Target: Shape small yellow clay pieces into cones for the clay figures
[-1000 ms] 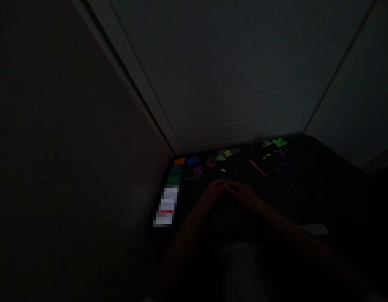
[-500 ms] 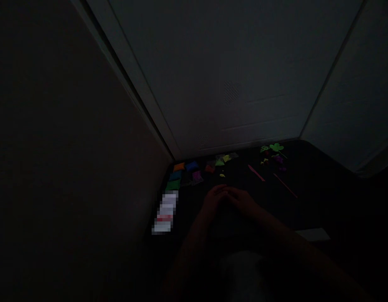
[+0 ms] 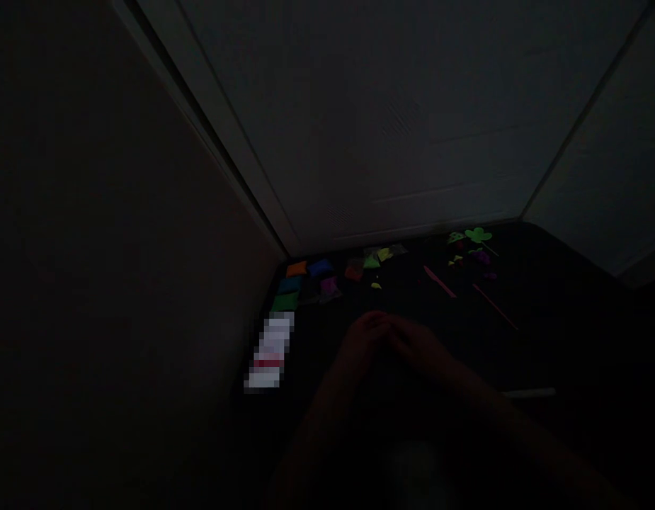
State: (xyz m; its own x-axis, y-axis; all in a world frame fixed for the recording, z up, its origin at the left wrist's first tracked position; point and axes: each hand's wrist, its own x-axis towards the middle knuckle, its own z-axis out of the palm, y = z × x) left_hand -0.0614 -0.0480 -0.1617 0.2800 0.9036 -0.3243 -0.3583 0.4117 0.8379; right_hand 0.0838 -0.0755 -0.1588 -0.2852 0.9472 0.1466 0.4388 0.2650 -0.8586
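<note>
My left hand (image 3: 365,340) and my right hand (image 3: 416,341) meet over the near part of a dark table (image 3: 332,347). Their fingers are bent and pressed together at the tips. The picture is very dark, so whatever may be between the fingers cannot be made out. Just beyond the fingertips lies a small yellow piece (image 3: 376,286). To its right rest a pink knife-shaped tool (image 3: 440,282) and a thin pink stick (image 3: 496,307).
Small packets, including an orange one (image 3: 297,269), a blue one (image 3: 321,268) and a green one (image 3: 285,302), lie at the left. A blurred-out pale strip (image 3: 271,352) sits nearer. At the back right are a green flower shape (image 3: 479,234) and purple pieces (image 3: 481,257). A wall (image 3: 359,142) stands behind.
The view has shifted slightly, so the back-edge items appear higher and more spread out. My hands stay together in nearly the same place, fingers a little closer.
</note>
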